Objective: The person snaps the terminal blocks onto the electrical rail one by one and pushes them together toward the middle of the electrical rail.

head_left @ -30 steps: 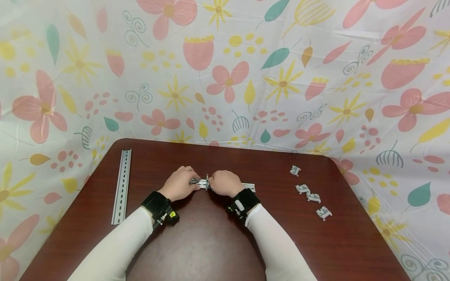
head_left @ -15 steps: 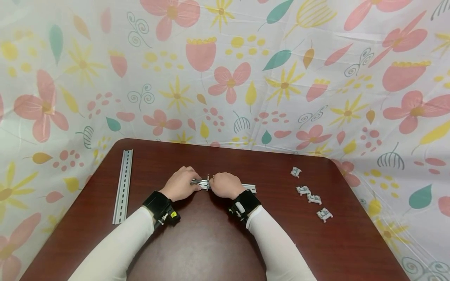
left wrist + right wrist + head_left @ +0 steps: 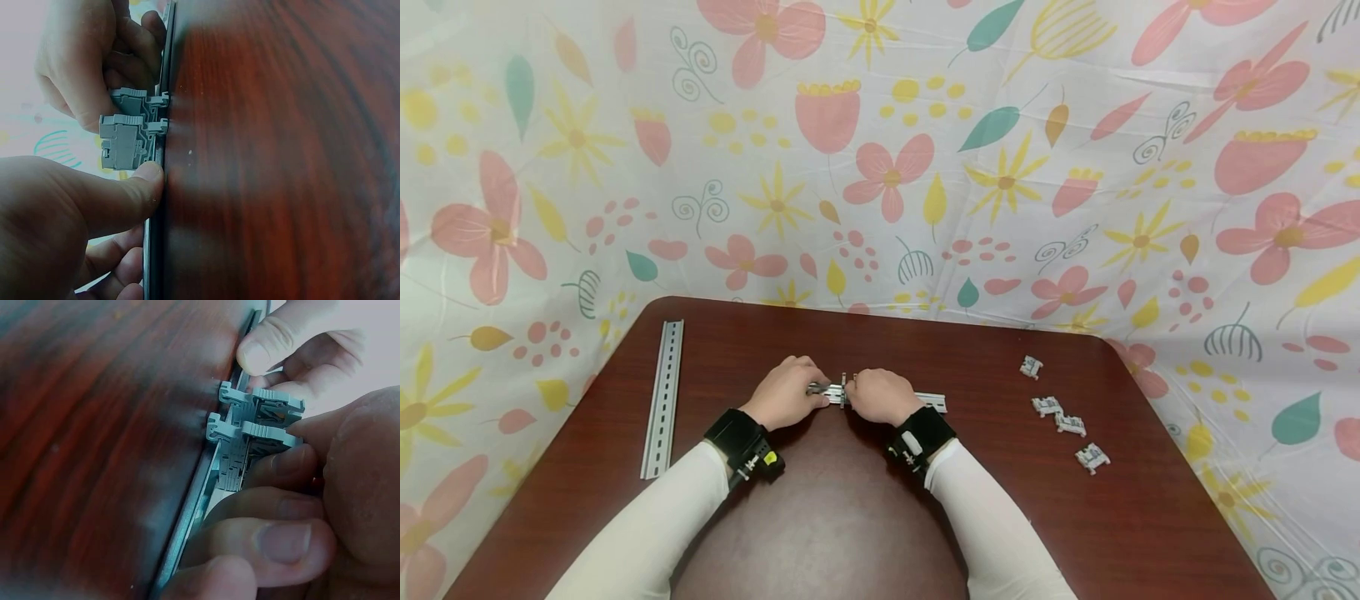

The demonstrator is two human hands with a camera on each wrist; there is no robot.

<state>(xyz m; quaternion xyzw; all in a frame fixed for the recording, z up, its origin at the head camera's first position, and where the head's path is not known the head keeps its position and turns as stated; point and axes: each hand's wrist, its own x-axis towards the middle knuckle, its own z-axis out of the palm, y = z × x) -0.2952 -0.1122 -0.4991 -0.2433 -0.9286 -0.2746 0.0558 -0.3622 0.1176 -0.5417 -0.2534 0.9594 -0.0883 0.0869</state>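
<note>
Two grey terminal blocks, one by the left thumb [image 3: 122, 144] and one farther along, stand side by side on a slotted metal DIN rail [image 3: 932, 401] at mid-table. My left hand [image 3: 785, 392] holds the rail left of the blocks; its thumb lies on the rail's edge, right at the nearer block. On the other side, my right hand [image 3: 882, 395] pinches the right-hand terminal block [image 3: 270, 432] between thumb and index finger. Its other fingers curl along the rail. In the head view, the right hand hides part of the rail and blocks.
A longer slotted DIN rail [image 3: 662, 400] lies at the table's left side. Several loose terminal blocks lie on the right, among them a far one [image 3: 1031, 367] and a near one [image 3: 1092, 457]. A flowered curtain [image 3: 887, 250] hangs behind the table.
</note>
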